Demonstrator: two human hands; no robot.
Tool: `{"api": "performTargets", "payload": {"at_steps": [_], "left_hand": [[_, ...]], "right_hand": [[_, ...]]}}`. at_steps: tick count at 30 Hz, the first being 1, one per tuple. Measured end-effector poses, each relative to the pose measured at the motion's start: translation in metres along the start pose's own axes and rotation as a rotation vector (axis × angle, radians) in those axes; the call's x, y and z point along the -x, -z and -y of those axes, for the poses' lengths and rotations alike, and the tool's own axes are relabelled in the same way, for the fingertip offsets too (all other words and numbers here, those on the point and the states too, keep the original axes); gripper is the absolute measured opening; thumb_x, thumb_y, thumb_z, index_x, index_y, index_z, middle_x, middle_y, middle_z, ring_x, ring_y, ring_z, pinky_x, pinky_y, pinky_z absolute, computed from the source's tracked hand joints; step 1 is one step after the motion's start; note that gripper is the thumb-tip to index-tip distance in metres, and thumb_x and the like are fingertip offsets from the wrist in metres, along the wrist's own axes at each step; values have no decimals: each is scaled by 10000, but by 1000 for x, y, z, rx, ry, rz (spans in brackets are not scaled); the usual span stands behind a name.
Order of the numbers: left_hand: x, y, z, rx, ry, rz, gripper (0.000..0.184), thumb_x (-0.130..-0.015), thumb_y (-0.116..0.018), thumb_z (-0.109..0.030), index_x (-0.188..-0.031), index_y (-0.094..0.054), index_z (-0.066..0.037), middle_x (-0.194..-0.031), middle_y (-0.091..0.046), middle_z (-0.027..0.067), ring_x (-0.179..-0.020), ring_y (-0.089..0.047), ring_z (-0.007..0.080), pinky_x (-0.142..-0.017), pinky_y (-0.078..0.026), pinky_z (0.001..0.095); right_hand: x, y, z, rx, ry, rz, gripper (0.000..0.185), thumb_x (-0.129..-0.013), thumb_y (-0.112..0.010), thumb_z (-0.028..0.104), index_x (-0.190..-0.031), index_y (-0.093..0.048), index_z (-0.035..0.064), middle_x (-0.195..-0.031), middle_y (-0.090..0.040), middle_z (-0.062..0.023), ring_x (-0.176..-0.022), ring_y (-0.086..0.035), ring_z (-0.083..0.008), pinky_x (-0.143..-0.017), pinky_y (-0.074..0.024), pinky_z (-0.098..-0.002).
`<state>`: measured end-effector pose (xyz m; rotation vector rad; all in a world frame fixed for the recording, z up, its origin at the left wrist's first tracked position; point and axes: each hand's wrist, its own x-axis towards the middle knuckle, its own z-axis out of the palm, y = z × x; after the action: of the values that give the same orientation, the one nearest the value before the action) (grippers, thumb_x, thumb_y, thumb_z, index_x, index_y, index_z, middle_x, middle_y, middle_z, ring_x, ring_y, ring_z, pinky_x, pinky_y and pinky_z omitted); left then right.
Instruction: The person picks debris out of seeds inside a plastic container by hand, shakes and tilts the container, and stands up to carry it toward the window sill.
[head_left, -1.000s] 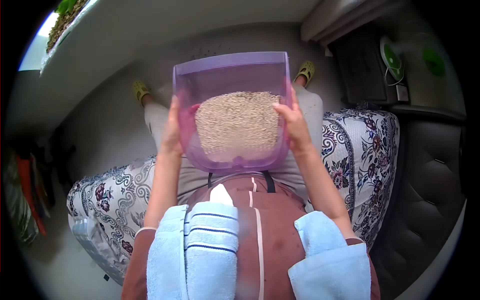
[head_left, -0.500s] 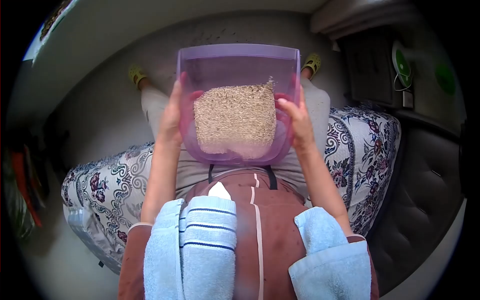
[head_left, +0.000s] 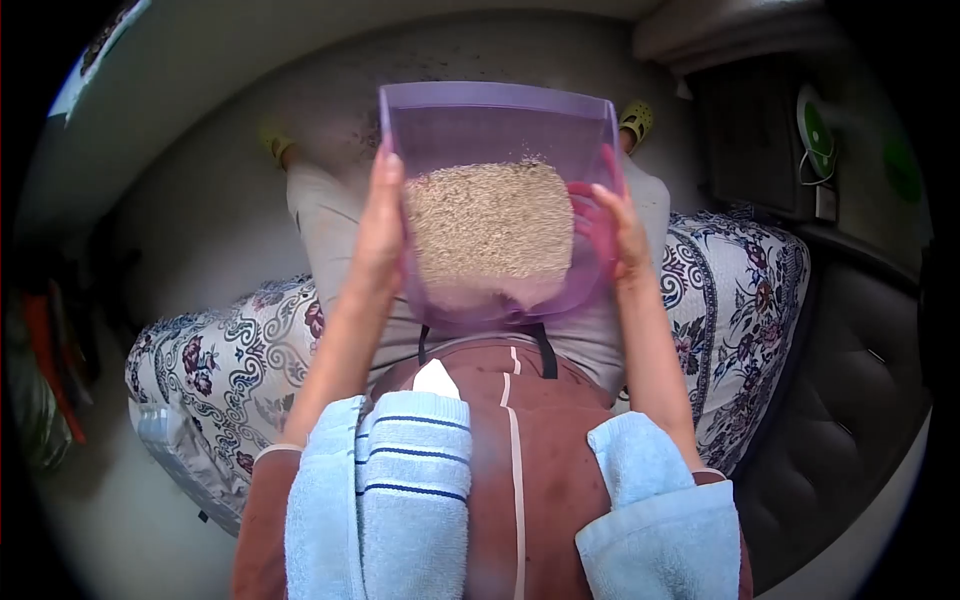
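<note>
A see-through purple plastic winnowing tray (head_left: 500, 95) is held up over my lap, between my knees. A thick layer of pale tan grain (head_left: 490, 220) lies in it, with darker bits along the far edge. My left hand (head_left: 381, 222) grips the left wall, and my right hand (head_left: 628, 235) grips the right wall with its thumb over the rim. Through the plastic some right-hand fingers show pinkish under the tray. A few specks hang blurred above the grain's far edge.
I sit on a flowered cover (head_left: 225, 350). A dark padded headboard (head_left: 840, 410) stands on the right, near a dark cabinet (head_left: 745, 140) and a green-and-white round device (head_left: 815, 130). Dark specks lie on the grey floor (head_left: 470, 50). A light blue towel (head_left: 415, 490) hangs over my shoulders.
Both hands have shifted the tray to the right and slightly away from me. The grain has spread a little wider, and its surface is blurred by motion.
</note>
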<state>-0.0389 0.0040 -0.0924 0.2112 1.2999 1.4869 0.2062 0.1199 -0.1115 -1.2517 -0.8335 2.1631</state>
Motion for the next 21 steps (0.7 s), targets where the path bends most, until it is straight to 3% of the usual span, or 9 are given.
{"api": "performTargets", "payload": {"at_steps": [2, 4, 7, 10, 14, 16, 19, 20, 21], "left_hand": [[14, -30, 11, 15, -105, 38, 634, -1022, -414, -419, -1529, -186, -115, -1513, -326, 61, -1350, -358, 183, -1111, -297, 317], [12, -19, 18, 8, 2, -38, 605, -1008, -408, -473, -1526, -210, -231, -1348, -487, 86, -1207, -487, 204, -1009, -407, 351], [1, 47, 1, 31, 191, -20, 554, -989, -395, -538, -1496, -249, -366, -1104, -589, 97, -1003, -575, 194, -866, -489, 349], [-2, 49, -21, 61, 288, 1, 576, -1005, -390, -496, -1512, -241, -266, -1244, -556, 105, -1151, -538, 224, -962, -456, 370], [17, -19, 2, -18, -78, -27, 610, -1027, -389, -393, -1504, -216, -53, -1478, -370, 111, -1362, -351, 201, -1122, -285, 318], [22, -27, 18, -43, -151, -41, 606, -1023, -374, -438, -1522, -206, -138, -1422, -426, 98, -1295, -424, 210, -1074, -350, 353], [14, 23, 3, -56, 104, -77, 583, -988, -385, -535, -1512, -228, -331, -1140, -567, 105, -1036, -551, 212, -885, -456, 389], [7, 44, -8, -35, 148, -45, 574, -989, -389, -533, -1507, -247, -332, -1107, -591, 95, -1013, -569, 202, -869, -469, 363], [3, 54, -19, -33, 210, -39, 569, -987, -392, -537, -1502, -263, -332, -1100, -594, 91, -1008, -574, 199, -862, -476, 359]], "right_hand": [[-3, 17, 7, -32, 33, 30, 644, -893, -577, 171, -1481, -318, 119, -1289, -541, -159, -1064, -612, -230, -895, -505, -311], [0, 10, 15, -41, 105, 35, 651, -889, -582, 180, -1483, -320, 125, -1315, -530, -151, -1108, -593, -230, -926, -490, -318], [18, -40, -9, 216, 250, -93, 673, -902, -580, 180, -1504, -286, 116, -1453, -401, -99, -1306, -401, -183, -1078, -312, -289], [23, -58, -16, 171, 195, -76, 692, -891, -601, 209, -1501, -277, 164, -1327, -487, -120, -1181, -501, -204, -987, -409, -322], [4, 12, 9, 23, 44, 27, 687, -883, -596, 203, -1494, -284, 216, -1149, -560, -154, -1028, -596, -247, -834, -510, -354], [4, 24, 17, 13, 33, 83, 680, -889, -584, 202, -1500, -286, 191, -1262, -522, -149, -1136, -545, -242, -941, -455, -346], [12, -17, -4, 155, 219, -58, 695, -893, -588, 208, -1509, -272, 146, -1395, -437, -120, -1256, -442, -199, -1051, -342, -310], [24, -43, -9, 173, 238, -57, 730, -887, -604, 198, -1515, -245, 110, -1477, -353, -86, -1321, -345, -149, -1097, -244, -275], [28, -60, -23, 138, 242, -57, 742, -884, -609, 193, -1519, -234, 112, -1451, -380, -85, -1293, -370, -148, -1084, -263, -277]]}}
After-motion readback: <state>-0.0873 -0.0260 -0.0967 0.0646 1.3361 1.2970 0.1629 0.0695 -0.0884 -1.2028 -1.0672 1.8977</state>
